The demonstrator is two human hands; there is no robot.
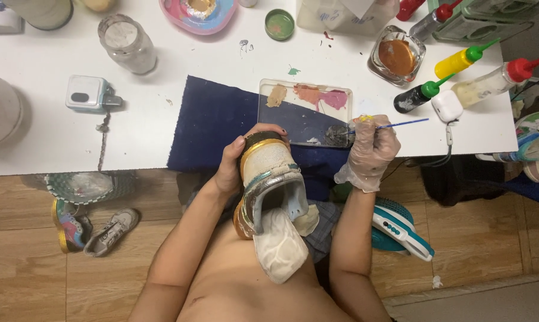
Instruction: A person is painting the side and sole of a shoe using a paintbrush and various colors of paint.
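The right grip (373, 149), gloved, pinches a thin blue brush (400, 124), its tip at the near corner of a clear palette (305, 113) holding tan, orange and pink paint. Just left of it, the bare left grip (233, 164) wraps a shoe (269, 191), whose long axis runs from the worktop (72, 137) back toward the person's body. A glass dish (396, 56) of brown paint lies beyond the brush.
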